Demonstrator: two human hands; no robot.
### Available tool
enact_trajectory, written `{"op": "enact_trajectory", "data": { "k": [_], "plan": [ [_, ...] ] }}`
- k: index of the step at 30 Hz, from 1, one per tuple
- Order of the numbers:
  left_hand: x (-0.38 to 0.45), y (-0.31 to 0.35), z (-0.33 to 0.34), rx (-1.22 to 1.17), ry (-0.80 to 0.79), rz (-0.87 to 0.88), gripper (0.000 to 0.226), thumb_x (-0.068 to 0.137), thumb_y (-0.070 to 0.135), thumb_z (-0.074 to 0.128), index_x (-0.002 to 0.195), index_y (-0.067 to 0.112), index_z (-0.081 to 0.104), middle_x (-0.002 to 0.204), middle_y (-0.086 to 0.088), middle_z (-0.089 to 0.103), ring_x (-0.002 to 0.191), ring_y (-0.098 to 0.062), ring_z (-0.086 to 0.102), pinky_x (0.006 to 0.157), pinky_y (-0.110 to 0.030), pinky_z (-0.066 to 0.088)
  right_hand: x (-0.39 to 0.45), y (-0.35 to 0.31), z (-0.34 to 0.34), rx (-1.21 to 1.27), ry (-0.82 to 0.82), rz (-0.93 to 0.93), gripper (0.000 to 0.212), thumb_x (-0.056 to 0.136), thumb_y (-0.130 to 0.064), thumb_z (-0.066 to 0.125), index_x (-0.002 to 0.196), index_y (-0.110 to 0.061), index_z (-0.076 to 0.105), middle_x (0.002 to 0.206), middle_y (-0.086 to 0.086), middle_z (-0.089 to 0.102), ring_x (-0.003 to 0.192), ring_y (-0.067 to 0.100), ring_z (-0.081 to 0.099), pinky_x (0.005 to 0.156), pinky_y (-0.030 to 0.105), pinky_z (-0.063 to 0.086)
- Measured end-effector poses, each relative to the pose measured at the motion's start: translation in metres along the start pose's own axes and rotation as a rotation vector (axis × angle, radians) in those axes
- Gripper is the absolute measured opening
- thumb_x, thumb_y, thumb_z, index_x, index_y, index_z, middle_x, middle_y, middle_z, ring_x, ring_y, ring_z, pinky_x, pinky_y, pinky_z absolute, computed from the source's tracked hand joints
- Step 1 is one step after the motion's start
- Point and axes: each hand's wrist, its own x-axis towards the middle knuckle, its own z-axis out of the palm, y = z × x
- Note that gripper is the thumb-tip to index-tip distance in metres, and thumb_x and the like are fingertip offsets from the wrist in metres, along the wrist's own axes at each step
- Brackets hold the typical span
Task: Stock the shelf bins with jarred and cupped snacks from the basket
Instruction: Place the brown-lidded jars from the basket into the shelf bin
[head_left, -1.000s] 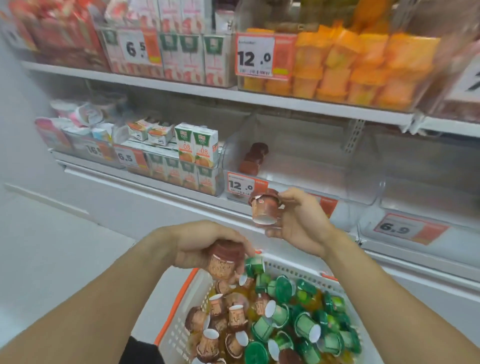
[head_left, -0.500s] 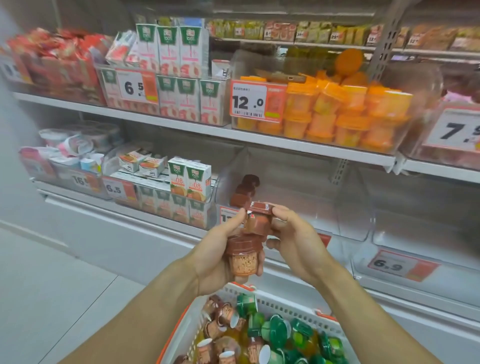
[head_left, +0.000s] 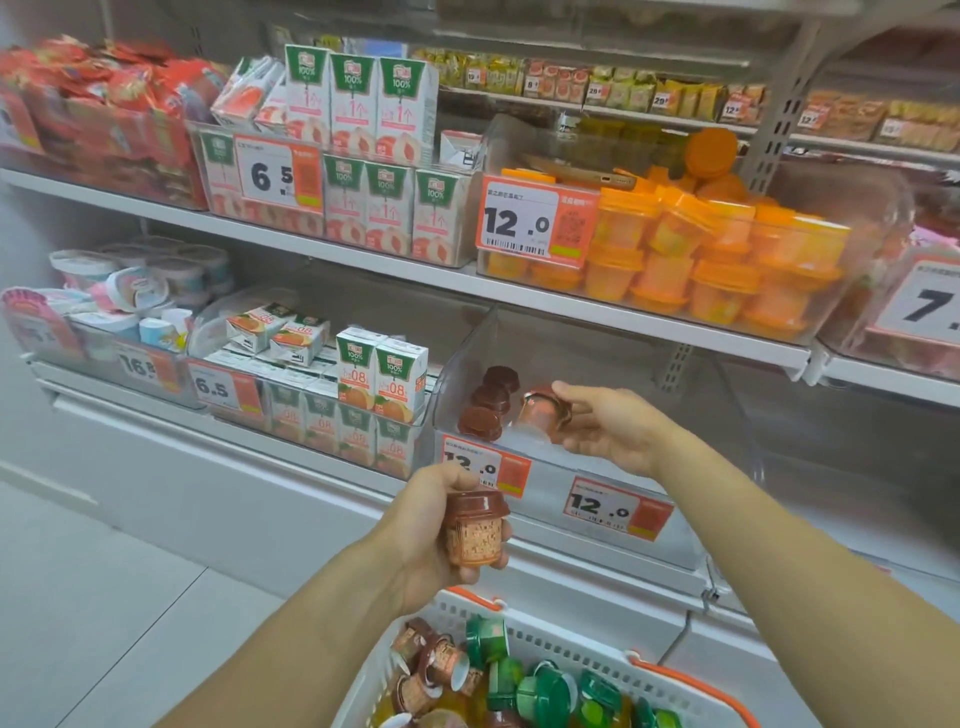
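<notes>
Now the right hand (head_left: 610, 428) grips a tilted cup (head_left: 543, 413) inside the bin (head_left: 623, 467), while the left hand (head_left: 431, 535) clasps an upright jar (head_left: 475, 527).

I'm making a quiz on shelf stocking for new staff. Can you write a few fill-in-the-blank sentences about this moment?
1. The left hand holds a cup with a ____ lid.
2. The right hand puts a second cup into the bin priced ____.
3. The basket holds brown and ____ lidded cups.

Missing words: brown; 12.0; green
</notes>
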Motion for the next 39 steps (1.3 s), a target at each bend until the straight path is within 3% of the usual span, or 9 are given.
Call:
{"op": "enact_trajectory", "data": {
  "k": [6,9,14,19,28,31,33,36,39],
  "plan": [
    [0.004,-0.001,-0.007,0.031,0.091,-0.016,0.027,0.094,0.019,0.043,0.094,0.004,0.065,0.079,-0.018,0.068,0.060,-0.030,0.063,0.041,-0.021,0.032,0.036,0.018,0.013,-0.471,-0.092,0.138,0.027,0.085,-0.025,0.078,0.100,-0.004,0.073,0.095,0.006,0.073,0.091,0.017,0.067,0.084,0.034,0.056],
    [0.006,-0.004,-0.005,0.033,0.111,-0.021,0.029,0.097,0.021,0.042,0.093,0.004,0.065,0.078,-0.017,0.069,0.060,-0.030,0.063,0.039,-0.020,0.032,0.037,0.018,0.017,-0.617,-0.169,0.152,0.020,0.086,-0.020,0.076,0.102,-0.011,0.069,0.096,0.001,0.070,0.086,0.009,0.063,0.068,0.023,0.052],
    [0.008,-0.007,0.004,0.045,0.093,-0.036,0.029,0.097,0.024,0.044,0.090,0.006,0.065,0.080,-0.015,0.070,0.060,-0.029,0.064,0.037,-0.018,0.033,0.038,0.020,0.024,-0.682,-0.234,0.182,0.028,0.087,-0.012,0.073,0.114,-0.012,0.068,0.091,0.000,0.071,0.071,0.003,0.067,0.051,0.011,0.049],
    [0.008,-0.009,0.003,0.065,0.088,-0.055,0.030,0.098,0.025,0.044,0.096,0.005,0.067,0.081,-0.014,0.072,0.065,-0.029,0.066,0.037,-0.017,0.035,0.047,0.018,0.022,-0.630,-0.283,0.248,0.037,0.085,-0.001,0.073,0.121,-0.007,0.064,0.094,0.016,0.076,0.079,0.019,0.072,0.057,0.023,0.054],
    [0.008,-0.008,-0.001,0.080,0.109,-0.035,0.029,0.098,0.026,0.044,0.096,0.007,0.066,0.079,-0.013,0.072,0.066,-0.031,0.066,0.040,-0.019,0.034,0.046,0.020,0.031,-0.627,-0.230,0.179,0.029,0.084,-0.009,0.076,0.112,-0.014,0.071,0.080,0.006,0.076,0.074,0.018,0.070,0.069,0.026,0.059],
    [0.007,-0.006,0.002,0.045,0.100,-0.027,0.027,0.095,0.028,0.047,0.096,0.008,0.065,0.080,-0.016,0.069,0.067,-0.031,0.063,0.042,-0.021,0.034,0.040,0.016,0.027,-0.663,-0.239,0.184,0.039,0.084,-0.017,0.078,0.121,-0.014,0.066,0.094,0.006,0.076,0.080,0.019,0.073,0.074,0.030,0.059],
    [0.007,-0.006,0.002,0.009,0.098,-0.009,0.027,0.092,0.027,0.047,0.097,0.006,0.064,0.083,-0.018,0.066,0.071,-0.032,0.060,0.042,-0.022,0.036,0.036,0.012,0.021,-0.709,-0.148,0.104,0.044,0.084,-0.026,0.079,0.123,-0.015,0.061,0.109,0.006,0.070,0.086,0.020,0.073,0.073,0.030,0.060],
    [0.010,-0.007,0.002,-0.042,0.111,0.033,0.025,0.091,0.023,0.048,0.102,0.005,0.063,0.087,-0.020,0.062,0.076,-0.031,0.057,0.043,-0.023,0.040,0.009,0.005,0.017,-0.677,0.093,-0.261,0.024,0.089,-0.026,0.074,0.108,-0.013,0.067,0.096,0.005,0.072,0.077,0.015,0.070,0.063,0.026,0.055],
    [0.012,-0.005,0.006,-0.073,0.101,0.091,0.022,0.094,0.022,0.055,0.102,0.005,0.066,0.088,-0.017,0.064,0.073,-0.027,0.058,0.046,-0.027,0.044,-0.035,0.004,0.021,-0.511,-0.101,-0.422,0.016,0.090,-0.028,0.072,0.099,-0.015,0.072,0.084,0.002,0.074,0.071,0.015,0.068,0.063,0.031,0.054]
  ]
}}
